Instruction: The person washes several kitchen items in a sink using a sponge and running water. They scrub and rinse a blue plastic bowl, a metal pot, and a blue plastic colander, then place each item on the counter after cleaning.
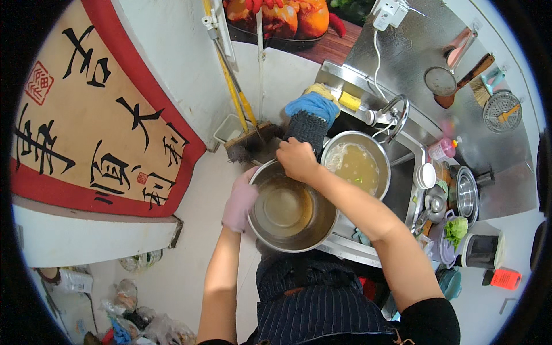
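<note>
A large round metal pot (282,211) with a little cloudy liquid at its bottom is held in front of me, at the left edge of the sink. My left hand (242,202), with a pink cloth about it, grips the pot's left rim. My right hand (297,158) is at the pot's top rim, its fingers curled; whether it pinches the rim or something else, I cannot tell. Just right of the pot, a second metal basin (386,166) of cloudy, foamy water stands in the sink. A dark grey knitted cloth (307,129) and a blue cloth (312,107) lie above my right hand.
A curved faucet (405,116) rises behind the sink, near a yellow sponge (349,101). White bowls (424,176), a pink bottle (443,149) and a lidded purple pot (442,241) line the right counter. A broom (254,138) leans in the corner; plastic bags (164,330) lie on the floor at lower left.
</note>
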{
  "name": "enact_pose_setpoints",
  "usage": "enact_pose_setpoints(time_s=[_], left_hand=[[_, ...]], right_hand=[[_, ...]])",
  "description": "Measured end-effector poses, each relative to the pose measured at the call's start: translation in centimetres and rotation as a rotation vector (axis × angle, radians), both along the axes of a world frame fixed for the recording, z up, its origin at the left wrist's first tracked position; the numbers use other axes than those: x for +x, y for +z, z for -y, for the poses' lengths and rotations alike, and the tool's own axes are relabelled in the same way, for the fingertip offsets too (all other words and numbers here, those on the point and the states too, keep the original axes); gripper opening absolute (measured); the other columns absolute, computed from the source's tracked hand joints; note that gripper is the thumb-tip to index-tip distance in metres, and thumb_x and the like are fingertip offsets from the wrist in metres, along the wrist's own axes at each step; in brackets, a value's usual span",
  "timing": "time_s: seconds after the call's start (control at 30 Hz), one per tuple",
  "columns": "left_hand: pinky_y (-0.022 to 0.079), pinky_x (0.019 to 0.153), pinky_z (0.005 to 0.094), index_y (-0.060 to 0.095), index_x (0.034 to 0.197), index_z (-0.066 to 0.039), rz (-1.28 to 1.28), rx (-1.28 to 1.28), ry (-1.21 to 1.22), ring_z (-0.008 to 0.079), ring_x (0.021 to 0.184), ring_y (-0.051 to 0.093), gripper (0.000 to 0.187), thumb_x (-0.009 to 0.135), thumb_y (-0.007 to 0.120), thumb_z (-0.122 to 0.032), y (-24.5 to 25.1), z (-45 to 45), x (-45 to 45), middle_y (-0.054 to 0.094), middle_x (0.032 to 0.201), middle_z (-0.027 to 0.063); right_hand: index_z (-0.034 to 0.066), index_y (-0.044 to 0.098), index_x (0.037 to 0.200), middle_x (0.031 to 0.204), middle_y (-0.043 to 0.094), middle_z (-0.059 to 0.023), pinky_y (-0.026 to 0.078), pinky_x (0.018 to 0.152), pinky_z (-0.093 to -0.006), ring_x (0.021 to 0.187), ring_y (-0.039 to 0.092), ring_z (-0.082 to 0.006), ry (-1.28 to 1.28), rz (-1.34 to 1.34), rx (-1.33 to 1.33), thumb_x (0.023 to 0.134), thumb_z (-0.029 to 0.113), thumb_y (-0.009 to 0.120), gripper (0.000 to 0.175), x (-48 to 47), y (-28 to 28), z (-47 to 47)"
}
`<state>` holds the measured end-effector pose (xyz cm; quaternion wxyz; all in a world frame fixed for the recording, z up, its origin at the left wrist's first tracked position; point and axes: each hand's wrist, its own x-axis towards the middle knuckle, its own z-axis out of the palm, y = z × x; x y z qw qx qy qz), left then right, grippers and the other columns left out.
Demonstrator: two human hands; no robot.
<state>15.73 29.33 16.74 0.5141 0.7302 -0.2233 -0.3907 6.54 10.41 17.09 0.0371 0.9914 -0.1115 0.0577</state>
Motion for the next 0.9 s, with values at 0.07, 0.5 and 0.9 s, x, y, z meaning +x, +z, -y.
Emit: enact_pose_setpoints(time_s=[0.07, 0.5, 0.9], left_hand=[[0.05, 0.09, 0.0294, 0.062, 0.13, -0.001, 0.0, -0.035, 0.0, 0.018, 0.103, 0.065, 0.053, 0.08, 0.051, 0.01, -0.3, 0.4, 0.3, 0.07, 0.116, 0.0123], [0.046, 0.1, 0.03, 0.057, 0.134, 0.004, 0.095, -0.245, 0.489, 0.0208, 0.112, 0.063, 0.054, 0.081, 0.048, 0.014, -3.4, -1.7, -5.7, 0.066, 0.122, 0.013], [0.048, 0.095, 0.0278, 0.057, 0.134, 0.004, -0.093, -0.201, 0.401, 0.0193, 0.107, 0.065, 0.059, 0.077, 0.047, 0.015, -2.1, -1.8, -0.4, 0.068, 0.119, 0.0126]], right_hand=[[0.0103, 0.069, 0.082, 0.094, 0.064, -0.0048, 0.055, 0.068, -0.038, 0.095, 0.061, -0.0261, -0.075, -0.039, 0.024, 0.068, 0.017, 0.075, 0.016, 0.5, -0.2, 0.1], [0.0049, 0.075, 0.092, 0.088, 0.072, -0.0216, 0.055, 0.078, -0.0485, 0.091, 0.07, -0.0383, -0.85, -0.154, 0.584, 0.085, 0.031, 0.069, 0.028, -16.2, 1.6, -1.8], [0.0035, 0.072, 0.086, 0.096, 0.072, -0.0171, 0.055, 0.078, -0.0491, 0.092, 0.069, -0.0363, -0.476, -0.079, 0.341, 0.081, 0.025, 0.067, 0.023, -5.2, 0.4, 3.7]])
